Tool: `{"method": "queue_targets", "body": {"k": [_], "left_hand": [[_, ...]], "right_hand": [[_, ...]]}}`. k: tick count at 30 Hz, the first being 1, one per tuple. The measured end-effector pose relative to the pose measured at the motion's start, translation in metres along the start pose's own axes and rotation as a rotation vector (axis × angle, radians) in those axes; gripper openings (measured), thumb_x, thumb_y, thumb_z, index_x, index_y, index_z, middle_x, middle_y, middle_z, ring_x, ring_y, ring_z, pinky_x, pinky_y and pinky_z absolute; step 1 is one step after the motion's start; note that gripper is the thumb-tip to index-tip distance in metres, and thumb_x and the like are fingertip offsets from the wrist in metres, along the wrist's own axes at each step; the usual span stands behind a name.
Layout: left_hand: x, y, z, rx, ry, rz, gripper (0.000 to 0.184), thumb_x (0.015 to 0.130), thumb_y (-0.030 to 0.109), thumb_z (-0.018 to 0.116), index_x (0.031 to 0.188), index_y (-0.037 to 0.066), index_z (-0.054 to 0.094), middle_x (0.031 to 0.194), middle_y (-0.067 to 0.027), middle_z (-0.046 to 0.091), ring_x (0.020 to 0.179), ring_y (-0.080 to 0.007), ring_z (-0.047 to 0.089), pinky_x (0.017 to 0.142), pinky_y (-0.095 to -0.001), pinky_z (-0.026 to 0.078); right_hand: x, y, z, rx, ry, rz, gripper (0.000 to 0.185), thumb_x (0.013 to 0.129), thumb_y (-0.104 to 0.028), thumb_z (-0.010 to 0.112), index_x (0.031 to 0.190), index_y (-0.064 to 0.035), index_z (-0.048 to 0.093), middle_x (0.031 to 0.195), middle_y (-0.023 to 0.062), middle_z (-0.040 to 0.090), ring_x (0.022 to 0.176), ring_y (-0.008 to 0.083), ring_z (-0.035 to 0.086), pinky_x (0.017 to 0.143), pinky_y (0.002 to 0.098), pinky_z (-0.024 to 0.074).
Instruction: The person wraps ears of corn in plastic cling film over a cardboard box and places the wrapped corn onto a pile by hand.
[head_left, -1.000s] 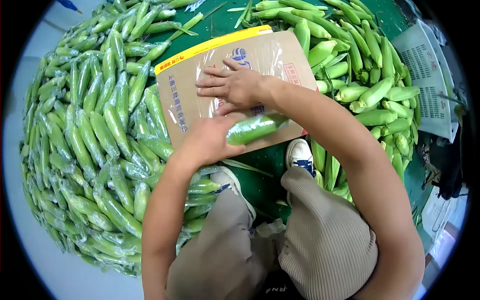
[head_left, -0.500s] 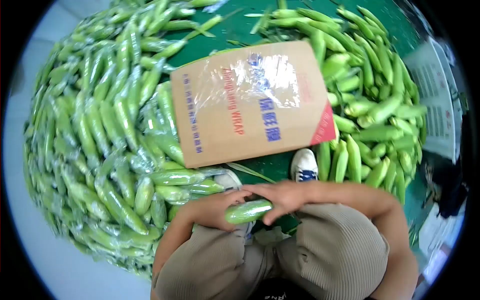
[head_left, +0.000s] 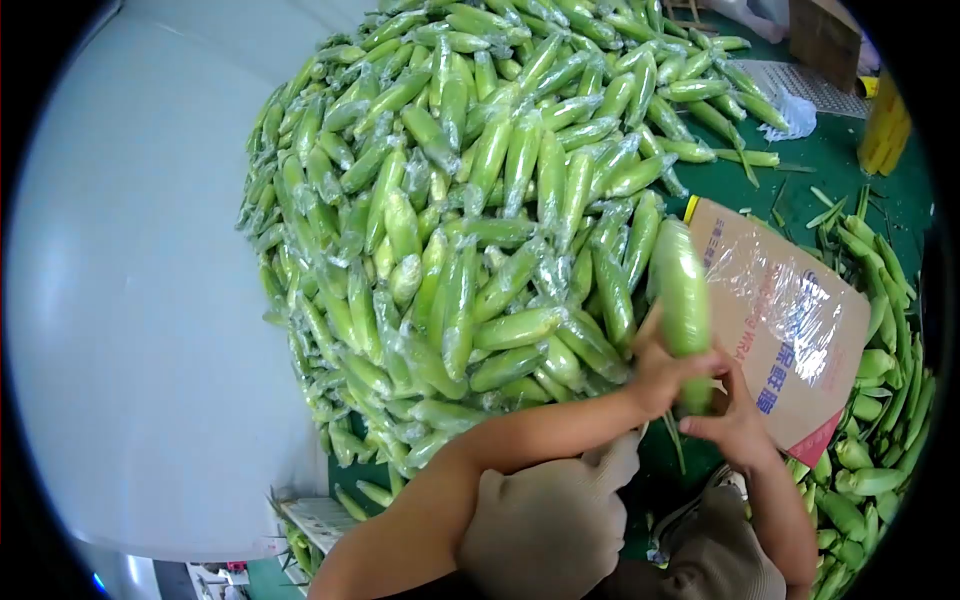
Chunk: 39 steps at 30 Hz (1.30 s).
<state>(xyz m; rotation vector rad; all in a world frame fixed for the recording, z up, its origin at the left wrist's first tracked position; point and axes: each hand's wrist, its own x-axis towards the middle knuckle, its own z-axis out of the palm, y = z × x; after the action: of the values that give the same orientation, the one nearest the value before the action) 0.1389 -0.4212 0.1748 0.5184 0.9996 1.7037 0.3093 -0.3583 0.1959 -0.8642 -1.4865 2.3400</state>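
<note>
An ear of corn (head_left: 684,285) in its green husk, shiny with clear plastic film, points away from me between my hands. My left hand (head_left: 668,378) is closed around its lower half, with the fingers partly hidden behind the ear. At its near end, my right hand (head_left: 742,425) has its thumb and fingers curled about the tip. Just right of the ear lies a cardboard box (head_left: 760,300) topped with glossy clear film. Left of my hands spreads a big heap of film-wrapped corn (head_left: 520,325).
Unwrapped corn (head_left: 860,485) is piled on the right, beside the box. A white wall or panel (head_left: 150,280) borders the heap on the left. Husk scraps lie on the green floor (head_left: 745,185). A yellow container (head_left: 884,130) and a brown carton (head_left: 825,40) stand at the far right.
My view has swung left toward the wrapped heap. The ear, earlier lying crosswise between my hands near my knees, now points away from me, still in my hands.
</note>
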Motion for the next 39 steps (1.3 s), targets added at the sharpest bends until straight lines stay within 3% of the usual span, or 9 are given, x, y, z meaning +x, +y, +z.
{"method": "queue_targets", "body": {"k": [7, 13, 15, 18, 22, 25, 28, 33, 39], "left_hand": [[0.124, 0.291, -0.167, -0.185, 0.076, 0.737, 0.032, 0.106, 0.033, 0.056, 0.120, 0.004, 0.060, 0.109, -0.0126, 0.068, 0.102, -0.0264, 0.065, 0.092, -0.0403, 0.054], [0.093, 0.025, -0.081, 0.989, -0.141, 0.414, 0.044, 0.099, 0.026, 0.067, 0.137, 0.005, 0.059, 0.144, -0.0149, 0.061, 0.129, -0.0310, 0.061, 0.113, -0.0453, 0.045], [0.084, 0.013, -0.034, 1.714, -0.651, 0.740, 0.065, 0.093, 0.029, 0.073, 0.151, 0.009, 0.052, 0.157, -0.0146, 0.052, 0.146, -0.0371, 0.047, 0.124, -0.0538, 0.031], [0.080, -0.028, -0.026, 1.739, -0.525, 0.526, 0.078, 0.091, 0.033, 0.074, 0.160, 0.013, 0.044, 0.169, -0.0130, 0.039, 0.158, -0.0381, 0.030, 0.128, -0.0585, 0.018], [0.085, -0.038, -0.047, 1.985, -0.558, 0.338, 0.076, 0.096, 0.034, 0.068, 0.163, 0.013, 0.041, 0.174, -0.0147, 0.028, 0.161, -0.0364, 0.024, 0.130, -0.0559, 0.014], [0.078, -0.037, -0.046, 2.025, -0.550, 0.360, 0.074, 0.094, 0.036, 0.070, 0.161, 0.013, 0.046, 0.172, -0.0152, 0.032, 0.159, -0.0376, 0.027, 0.129, -0.0560, 0.015], [0.081, -0.035, -0.057, 1.960, -0.605, 0.452, 0.072, 0.093, 0.042, 0.071, 0.157, 0.016, 0.051, 0.169, -0.0139, 0.038, 0.157, -0.0367, 0.032, 0.127, -0.0601, 0.018], [0.078, -0.029, -0.045, 1.862, -0.522, 0.432, 0.068, 0.091, 0.039, 0.073, 0.151, 0.014, 0.056, 0.165, -0.0148, 0.044, 0.154, -0.0365, 0.036, 0.125, -0.0584, 0.022], [0.075, -0.027, -0.043, 1.845, -0.461, 0.477, 0.061, 0.089, 0.036, 0.076, 0.143, 0.011, 0.061, 0.155, -0.0114, 0.054, 0.146, -0.0327, 0.047, 0.122, -0.0576, 0.026]], "right_hand": [[-0.053, 0.081, -0.117, -0.061, 0.665, -0.246, 0.047, 0.091, -0.009, 0.081, 0.133, -0.0065, 0.061, 0.106, 0.0037, 0.064, 0.100, 0.0134, 0.062, 0.088, 0.0302, 0.0540], [-0.148, 0.135, -0.273, -1.282, 1.505, -0.061, 0.039, 0.090, -0.028, 0.079, 0.119, -0.0026, 0.069, 0.119, 0.0195, 0.067, 0.117, 0.0409, 0.058, 0.104, 0.0490, 0.0466], [-0.155, 0.152, -0.291, -1.350, 1.465, 0.172, 0.051, 0.092, -0.043, 0.077, 0.122, -0.0033, 0.068, 0.119, 0.0209, 0.066, 0.117, 0.0408, 0.059, 0.103, 0.0497, 0.0479], [-0.138, 0.143, -0.293, -1.361, 1.167, 0.433, 0.060, 0.092, -0.058, 0.071, 0.121, -0.0052, 0.068, 0.121, 0.0177, 0.065, 0.118, 0.0392, 0.060, 0.099, 0.0508, 0.0502], [-0.165, 0.095, -0.316, -1.625, 1.437, 0.337, 0.041, 0.089, -0.013, 0.061, 0.130, -0.0146, 0.063, 0.129, 0.0092, 0.061, 0.132, 0.0332, 0.053, 0.102, 0.0561, 0.0487], [-0.209, 0.062, -0.349, -1.345, 1.147, 0.969, 0.065, 0.087, -0.028, 0.076, 0.148, -0.0191, 0.057, 0.164, 0.0088, 0.043, 0.156, 0.0353, 0.034, 0.118, 0.0595, 0.0407], [-0.271, 0.096, -0.410, -1.653, 0.475, 0.755, 0.092, 0.073, -0.018, 0.088, 0.157, -0.0295, 0.051, 0.168, 0.0032, 0.039, 0.157, 0.0409, 0.028, 0.119, 0.0641, 0.0397], [-0.256, 0.055, -0.386, -1.974, 0.632, 0.554, 0.071, 0.068, -0.011, 0.085, 0.135, -0.0195, 0.064, 0.140, 0.0054, 0.061, 0.141, 0.0332, 0.051, 0.121, 0.0613, 0.0301], [-0.175, -0.007, -0.306, -1.530, 1.015, -0.278, 0.076, 0.073, -0.012, 0.089, 0.139, -0.0005, 0.055, 0.131, 0.0250, 0.059, 0.122, 0.0448, 0.061, 0.104, 0.0484, 0.0503]]}}
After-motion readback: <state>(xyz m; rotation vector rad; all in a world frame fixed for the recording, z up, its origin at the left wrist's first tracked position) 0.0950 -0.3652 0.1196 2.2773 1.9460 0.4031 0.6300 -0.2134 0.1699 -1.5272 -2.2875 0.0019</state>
